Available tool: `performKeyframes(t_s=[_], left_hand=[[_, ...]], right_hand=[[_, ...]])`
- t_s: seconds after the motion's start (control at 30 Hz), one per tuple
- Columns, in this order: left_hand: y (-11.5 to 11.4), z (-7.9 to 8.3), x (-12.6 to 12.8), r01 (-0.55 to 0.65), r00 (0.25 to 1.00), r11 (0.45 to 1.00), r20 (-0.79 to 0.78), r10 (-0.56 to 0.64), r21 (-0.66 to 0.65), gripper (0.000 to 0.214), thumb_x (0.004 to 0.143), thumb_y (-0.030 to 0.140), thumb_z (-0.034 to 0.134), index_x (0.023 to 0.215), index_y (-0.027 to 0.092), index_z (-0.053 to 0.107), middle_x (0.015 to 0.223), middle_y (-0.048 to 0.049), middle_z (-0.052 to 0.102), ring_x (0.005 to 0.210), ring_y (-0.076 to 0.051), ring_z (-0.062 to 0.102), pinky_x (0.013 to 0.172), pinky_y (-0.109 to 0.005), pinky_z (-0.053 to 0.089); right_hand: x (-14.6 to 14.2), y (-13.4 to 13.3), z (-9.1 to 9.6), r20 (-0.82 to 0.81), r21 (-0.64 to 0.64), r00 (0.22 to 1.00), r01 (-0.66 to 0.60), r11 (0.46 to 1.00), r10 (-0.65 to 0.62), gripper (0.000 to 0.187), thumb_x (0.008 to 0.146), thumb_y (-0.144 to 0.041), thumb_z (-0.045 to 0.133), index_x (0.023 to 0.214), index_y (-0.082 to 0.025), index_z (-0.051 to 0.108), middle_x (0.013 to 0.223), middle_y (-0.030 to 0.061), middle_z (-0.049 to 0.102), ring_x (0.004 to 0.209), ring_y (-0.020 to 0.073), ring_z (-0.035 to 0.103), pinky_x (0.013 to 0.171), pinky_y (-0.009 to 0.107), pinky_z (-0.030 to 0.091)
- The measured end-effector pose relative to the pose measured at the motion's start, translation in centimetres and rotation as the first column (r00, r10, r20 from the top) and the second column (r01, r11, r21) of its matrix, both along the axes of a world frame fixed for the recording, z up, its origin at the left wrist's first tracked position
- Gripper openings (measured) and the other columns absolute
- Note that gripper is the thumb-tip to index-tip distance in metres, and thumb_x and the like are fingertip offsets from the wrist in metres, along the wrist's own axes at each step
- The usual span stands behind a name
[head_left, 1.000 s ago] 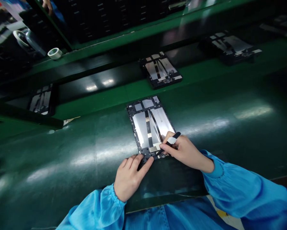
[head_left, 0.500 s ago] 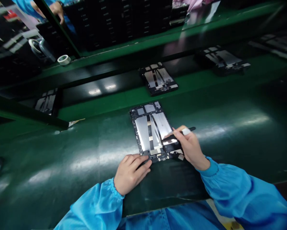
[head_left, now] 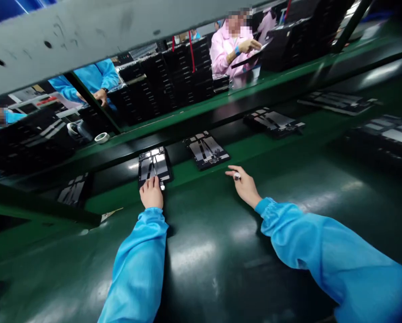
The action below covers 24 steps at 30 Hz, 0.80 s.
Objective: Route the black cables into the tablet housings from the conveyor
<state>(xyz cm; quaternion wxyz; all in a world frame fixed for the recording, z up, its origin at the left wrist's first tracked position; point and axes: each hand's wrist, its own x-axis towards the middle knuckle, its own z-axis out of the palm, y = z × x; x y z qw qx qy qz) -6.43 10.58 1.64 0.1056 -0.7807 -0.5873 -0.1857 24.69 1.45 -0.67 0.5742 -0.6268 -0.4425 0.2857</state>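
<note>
Apparent step: handling the opened tablet (head_left: 153, 162) at 11 o'clock. Left hand (head_left: 151, 194) meets its near edge; grip closure cannot be told. Right hand (head_left: 246, 186) holds 1 tool (head_left: 237, 176). Next move calls for level support.

L hand (head_left: 151, 194) on opened tablet (head_left: 160, 164), R hand (head_left: 247, 187) w/ tool (head_left: 236, 176)

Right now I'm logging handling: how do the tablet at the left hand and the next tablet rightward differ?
The left hand covers part of the first tablet; no hand covers the next tablet. The first tablet points nearly straight away; the next tablet slants leftward. Both show exposed silvery insides.
</note>
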Motion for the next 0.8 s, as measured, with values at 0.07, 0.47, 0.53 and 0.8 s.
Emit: performKeyframes(t_s=[0.07,0.47,0.53,0.8], left_hand=[[0.8,-0.5,1.9,0.022,0.999,1.000,0.032,-0.021,-0.016,0.050,0.089,0.005,0.038,0.136,0.009,0.055,0.139,-0.0218,0.053,0.128,-0.036,0.047,0.104,-0.054,0.033],[-0.3,-2.4,10.9,0.253,0.915,0.950,0.364,-0.172,-0.186,0.063,0.087,0.004,0.037,0.150,0.011,0.033,0.111,-0.0124,0.065,0.100,-0.020,0.061,0.093,-0.035,0.047],[-2.6,-2.2,9.2,0.282,0.885,0.937,0.433,-0.172,-0.204,0.057,0.094,0.008,0.032,0.151,0.013,0.031,0.105,-0.0089,0.063,0.092,-0.015,0.062,0.087,-0.031,0.049],[-19.9,-1.5,2.0,0.514,0.788,0.781,0.555,-0.266,-0.355,0.078,0.086,0.027,0.067,0.153,0.020,0.027,0.088,0.0013,0.055,0.064,-0.010,0.053,0.063,-0.023,0.051]], right_hand=[[1.2,2.0,-0.6,0.052,0.009,0.993,0.101,0.995,-0.101,0.031,0.096,-0.023,0.053,0.126,-0.020,0.059,0.116,0.0127,0.070,0.113,0.0269,0.063,0.104,0.049,0.043],[0.8,6.8,-0.5,0.074,-0.021,0.990,0.122,0.992,-0.120,0.032,0.097,-0.030,0.060,0.126,-0.017,0.057,0.125,0.0101,0.061,0.104,0.0237,0.064,0.088,0.044,0.055],[1.0,3.9,-0.5,0.045,-0.016,0.999,0.012,1.000,-0.011,0.035,0.094,-0.027,0.062,0.127,-0.017,0.054,0.124,0.0116,0.064,0.106,0.0239,0.064,0.089,0.043,0.055],[2.4,-12.9,1.6,0.162,-0.252,0.801,-0.531,0.809,0.577,0.061,0.076,-0.028,0.076,0.132,-0.026,0.053,0.142,0.0099,0.057,0.116,0.0288,0.063,0.096,0.043,0.053]])
